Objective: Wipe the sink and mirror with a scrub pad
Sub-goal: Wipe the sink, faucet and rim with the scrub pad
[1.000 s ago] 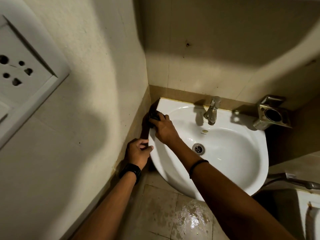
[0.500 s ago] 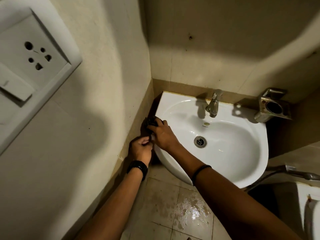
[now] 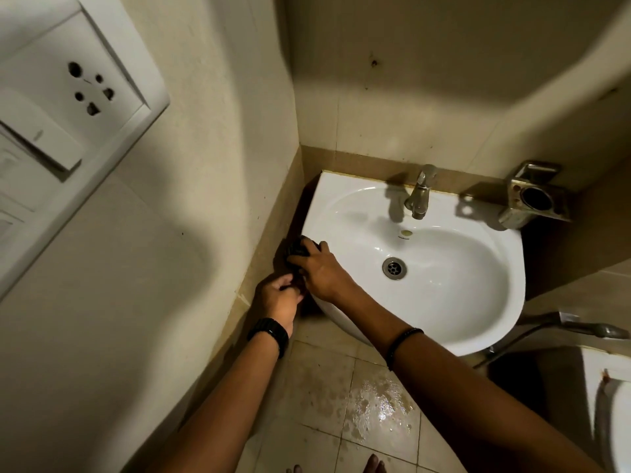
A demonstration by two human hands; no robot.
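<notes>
A white wall-hung sink fills the corner, with a metal tap at its back and a drain in the bowl. My right hand presses a dark scrub pad against the sink's left rim, close to the side wall. My left hand sits just below, at the sink's outer left edge, fingers curled and touching the right hand; whether it holds anything is hidden. No mirror is in view.
A white socket and switch plate hangs on the left wall. A metal holder is fixed right of the tap. A spray hose and a toilet edge are at the right. The floor tiles are wet.
My right hand has slid the scrub pad toward me along the sink's left rim. My left hand has come up to meet it. The view has tilted down.
</notes>
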